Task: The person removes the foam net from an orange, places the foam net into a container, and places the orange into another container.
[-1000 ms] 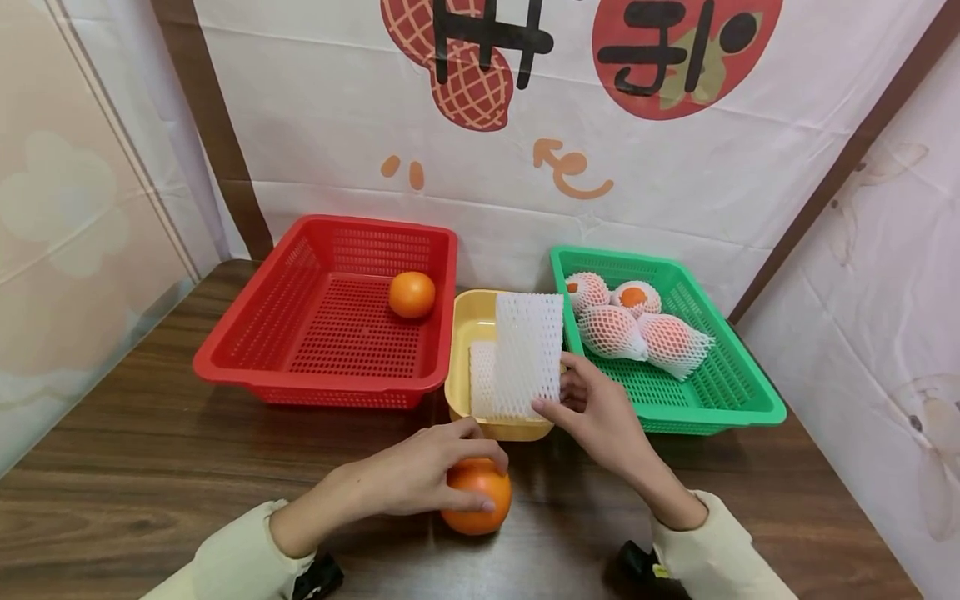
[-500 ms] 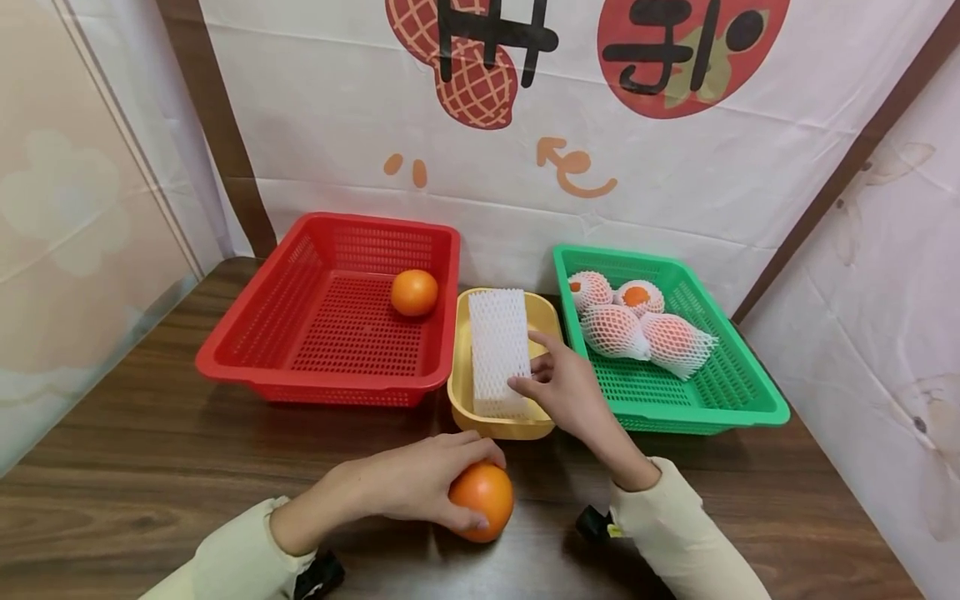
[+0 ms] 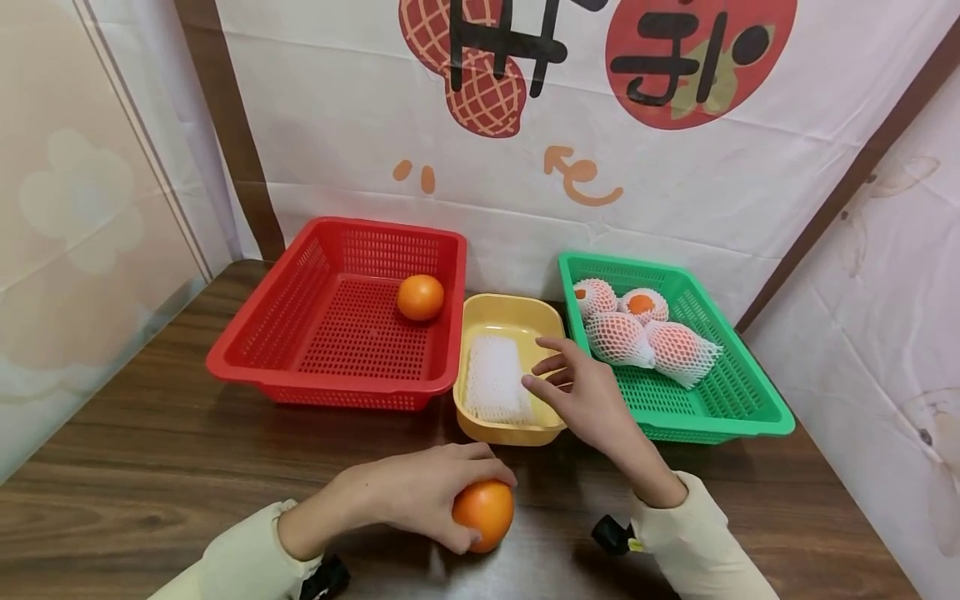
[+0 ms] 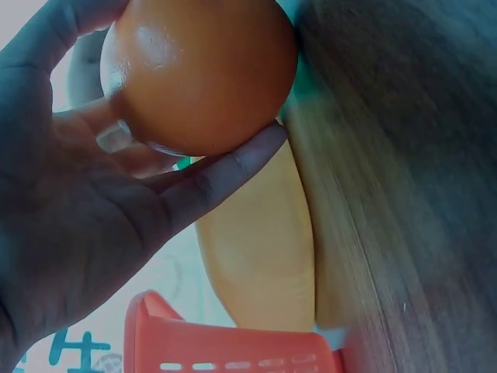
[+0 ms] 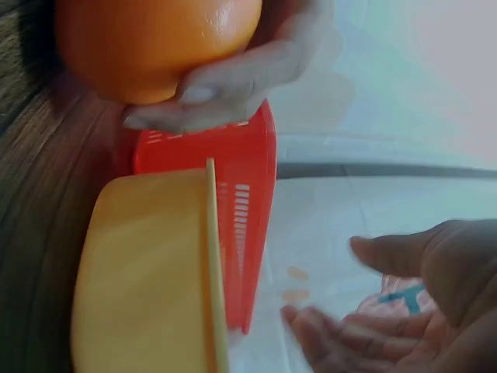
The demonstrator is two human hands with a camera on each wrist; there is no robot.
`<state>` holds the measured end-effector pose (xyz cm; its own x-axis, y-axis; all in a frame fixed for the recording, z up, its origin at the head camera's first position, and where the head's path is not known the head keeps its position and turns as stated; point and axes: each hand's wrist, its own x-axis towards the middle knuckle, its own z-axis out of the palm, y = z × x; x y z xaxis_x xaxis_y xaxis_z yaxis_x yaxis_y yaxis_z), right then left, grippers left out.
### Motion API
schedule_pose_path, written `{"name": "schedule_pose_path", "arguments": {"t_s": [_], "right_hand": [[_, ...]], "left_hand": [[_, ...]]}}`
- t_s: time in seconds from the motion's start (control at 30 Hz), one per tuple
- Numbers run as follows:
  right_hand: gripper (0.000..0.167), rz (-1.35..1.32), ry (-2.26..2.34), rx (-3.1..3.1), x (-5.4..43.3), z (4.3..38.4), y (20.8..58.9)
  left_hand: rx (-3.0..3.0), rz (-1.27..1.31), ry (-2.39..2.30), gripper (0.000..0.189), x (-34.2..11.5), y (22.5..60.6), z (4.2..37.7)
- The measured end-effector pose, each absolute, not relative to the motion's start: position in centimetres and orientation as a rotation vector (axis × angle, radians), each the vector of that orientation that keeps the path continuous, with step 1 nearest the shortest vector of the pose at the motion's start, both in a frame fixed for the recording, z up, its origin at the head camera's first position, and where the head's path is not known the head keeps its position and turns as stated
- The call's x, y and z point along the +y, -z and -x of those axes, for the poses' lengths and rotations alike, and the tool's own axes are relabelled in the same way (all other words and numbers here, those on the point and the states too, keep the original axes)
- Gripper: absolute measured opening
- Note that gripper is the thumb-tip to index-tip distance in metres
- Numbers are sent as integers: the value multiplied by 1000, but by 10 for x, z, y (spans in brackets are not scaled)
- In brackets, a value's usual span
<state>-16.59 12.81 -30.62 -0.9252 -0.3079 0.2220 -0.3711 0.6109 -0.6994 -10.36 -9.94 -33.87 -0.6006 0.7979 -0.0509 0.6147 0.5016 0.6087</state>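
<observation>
Look, from the head you can see right into the yellow tub (image 3: 508,435), where white foam nets (image 3: 495,379) lie flat. Both wrist views show only the tub's outside wall. The head view also shows a loose orange fruit (image 3: 421,297) in the red basket (image 3: 330,387) and four fruits in nets (image 3: 617,337) in the green basket (image 3: 686,423).

The left hand (image 3: 420,493) holds the big orange fruit (image 3: 486,518) low over the brown table (image 3: 150,433), in front of the tub. I can't tell if that fruit touches the wood. Its wrist view shows a gap between palm and fruit, and one finger straight along the fruit's side.

The right hand (image 3: 583,390) is by the tub's right edge, holding nothing. Its fingers are a bit bent and spread, and its wrist view shows the thumb well apart from them. Both arms reach forward in pale sleeves (image 3: 251,546).
</observation>
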Motion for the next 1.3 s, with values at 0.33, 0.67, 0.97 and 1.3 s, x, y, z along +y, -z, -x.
{"name": "schedule_pose_path", "arguments": {"t_s": [0.33, 0.67, 0.97, 1.3], "right_hand": [[38, -556, -1320, -2593, 171, 173, 297], [38, -527, -949, -2617, 212, 190, 300], [38, -544, -852, -2654, 224, 207, 305], [47, -487, -760, -2779, 240, 232, 300]], "left_hand": [[2651, -1276, -819, 55, -100, 324, 96], [2980, -1270, -895, 61, -130, 283, 102], [3238, -1021, -848, 61, -167, 259, 123], [3253, -666, -742, 59, -196, 250, 162]]}}
